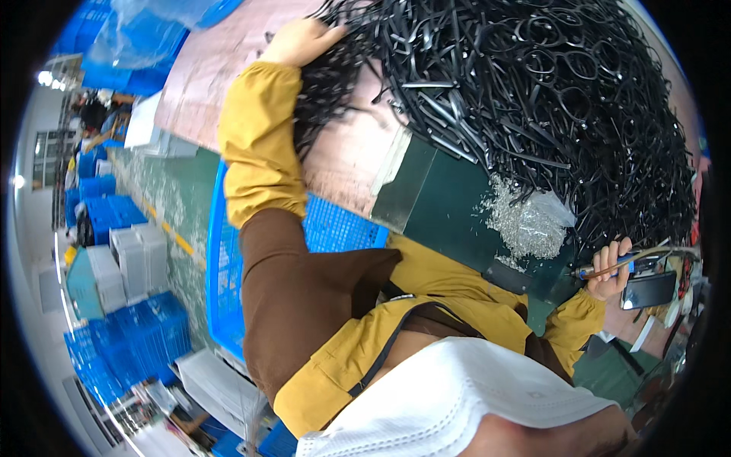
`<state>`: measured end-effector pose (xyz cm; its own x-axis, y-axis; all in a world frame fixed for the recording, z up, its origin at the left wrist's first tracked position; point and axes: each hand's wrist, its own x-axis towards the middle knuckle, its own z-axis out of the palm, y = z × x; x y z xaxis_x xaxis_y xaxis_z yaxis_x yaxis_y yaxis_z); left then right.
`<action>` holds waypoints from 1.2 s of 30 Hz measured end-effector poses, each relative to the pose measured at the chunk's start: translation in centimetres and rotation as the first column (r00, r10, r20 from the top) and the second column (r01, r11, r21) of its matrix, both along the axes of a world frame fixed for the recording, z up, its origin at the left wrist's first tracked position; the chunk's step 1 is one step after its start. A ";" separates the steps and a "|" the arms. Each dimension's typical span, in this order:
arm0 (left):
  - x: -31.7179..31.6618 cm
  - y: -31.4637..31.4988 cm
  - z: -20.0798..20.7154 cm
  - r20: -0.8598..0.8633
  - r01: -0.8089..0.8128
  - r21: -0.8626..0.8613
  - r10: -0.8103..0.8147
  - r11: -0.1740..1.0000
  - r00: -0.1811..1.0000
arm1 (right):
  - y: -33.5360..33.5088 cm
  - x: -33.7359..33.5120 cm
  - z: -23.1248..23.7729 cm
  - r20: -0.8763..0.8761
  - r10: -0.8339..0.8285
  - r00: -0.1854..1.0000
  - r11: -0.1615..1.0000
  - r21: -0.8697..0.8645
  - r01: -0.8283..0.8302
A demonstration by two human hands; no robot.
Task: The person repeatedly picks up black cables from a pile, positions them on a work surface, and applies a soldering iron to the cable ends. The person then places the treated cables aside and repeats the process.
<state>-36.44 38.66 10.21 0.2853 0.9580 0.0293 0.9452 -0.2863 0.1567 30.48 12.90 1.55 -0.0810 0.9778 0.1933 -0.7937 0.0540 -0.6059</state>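
At the far left of the workbench (199, 90), my left hand (301, 42) is over a blurred bunch of thin black strips (324, 103). Its thumb sticks out to the right; the other fingers are mostly hidden, so I cannot tell whether it grips any. To its right rises a large heap of black eyeglass parts (487, 84), with ring-shaped fronts and long slim temples. At the right, my right hand (608, 273) is closed around a slim blue hand tool (626, 263) with a hose or cord behind it. Small silvery metal parts (525, 228) lie by a clear plastic bag (554, 207).
A dark green mat (442, 194) covers the bench's near part. Below the edge is a blue plastic crate (228, 259). A dark phone-like device (649, 291) lies beside my right hand. Stacked blue crates (133, 343) and grey bins (141, 255) stand on the floor at left.
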 end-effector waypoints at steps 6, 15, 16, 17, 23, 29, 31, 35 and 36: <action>-7.9 3.7 -0.7 0.079 -0.149 -0.131 0.160 0.980 0.984 | 0.3 -0.2 -0.1 0.019 0.056 0.998 0.998 -0.021 -0.056; -4.1 -0.5 1.6 -0.122 0.135 0.372 -0.096 0.918 0.988 | 0.5 -0.1 0.1 0.017 0.040 0.999 0.998 -0.044 -0.039; -2.6 -2.5 1.9 -0.117 0.151 0.381 -0.114 0.912 0.987 | 0.5 0.0 0.1 0.055 0.063 0.996 0.997 -0.054 -0.060; -0.9 -4.6 1.8 -0.111 0.171 0.394 -0.138 0.903 0.984 | 0.6 0.0 0.1 0.058 0.061 0.996 0.997 -0.056 -0.058; 5.4 -11.4 -4.3 -0.405 0.062 0.109 -0.013 0.992 0.914 | 0.7 0.1 0.1 0.055 0.069 0.996 0.997 -0.050 -0.066; 5.6 -10.4 -4.9 -0.131 0.169 0.344 -0.131 0.923 0.983 | 0.2 0.0 -0.3 0.038 0.005 0.999 0.994 -0.108 -0.001; 9.4 -12.3 -3.5 0.096 0.093 0.532 -0.169 0.841 0.981 | 0.1 -0.1 -0.4 0.020 -0.005 1.000 0.994 -0.109 0.007; 22.0 -14.0 -0.9 0.478 0.064 0.519 -0.352 0.852 0.805 | -0.2 -0.3 -0.4 0.131 -0.105 0.986 0.970 -0.207 0.130; 25.1 -13.3 -0.6 0.636 0.080 0.369 -0.315 0.926 0.704 | -0.2 -0.3 -0.3 0.125 -0.103 0.987 0.974 -0.187 0.125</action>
